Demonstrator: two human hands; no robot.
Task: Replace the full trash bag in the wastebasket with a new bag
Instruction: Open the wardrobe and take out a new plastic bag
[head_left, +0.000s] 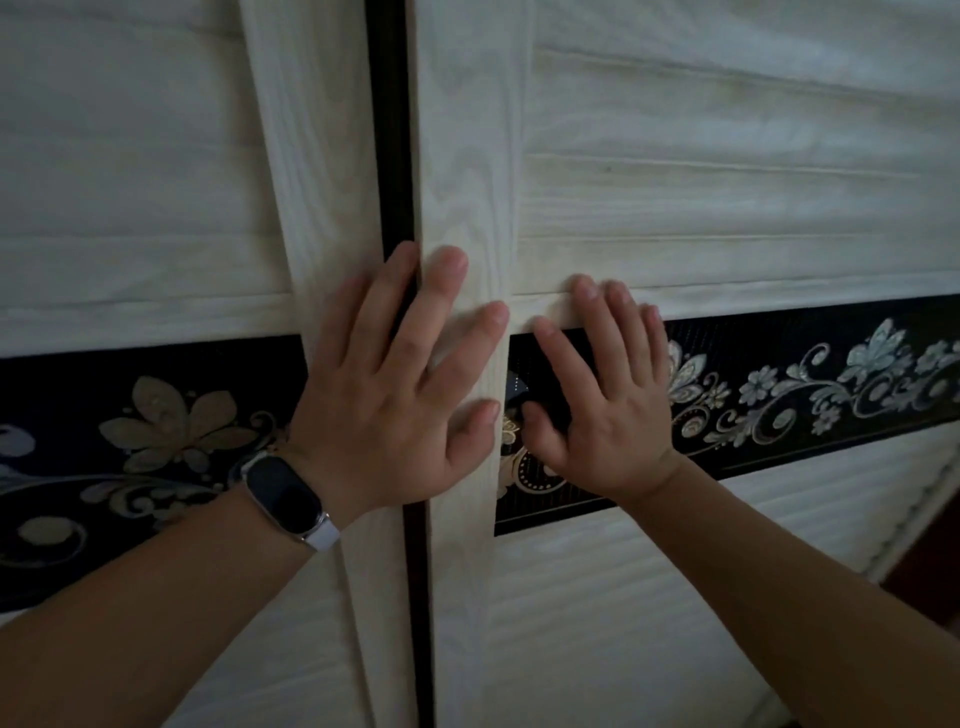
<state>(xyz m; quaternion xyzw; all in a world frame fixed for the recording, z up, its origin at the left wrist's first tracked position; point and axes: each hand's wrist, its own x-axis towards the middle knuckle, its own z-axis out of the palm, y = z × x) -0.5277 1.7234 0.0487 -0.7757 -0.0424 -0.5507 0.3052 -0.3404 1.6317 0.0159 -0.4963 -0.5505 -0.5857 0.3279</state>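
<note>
Two pale wood-grain sliding wardrobe doors fill the view, with a dark gap (396, 156) between them. My left hand (400, 384) lies flat with fingers spread across the gap, its fingertips on the upright frame of the right door (467, 156). My right hand (602, 395) presses flat, fingers apart, on the right door's dark floral band (810, 384) and the rail above it. Neither hand holds anything. No wastebasket and no trash bag is in view.
The left door (156, 182) has the same slatted panels and a dark band with gold flowers (156, 431). A smartwatch with a white strap (283, 496) sits on my left wrist. A strip of reddish floor (930, 582) shows at the lower right.
</note>
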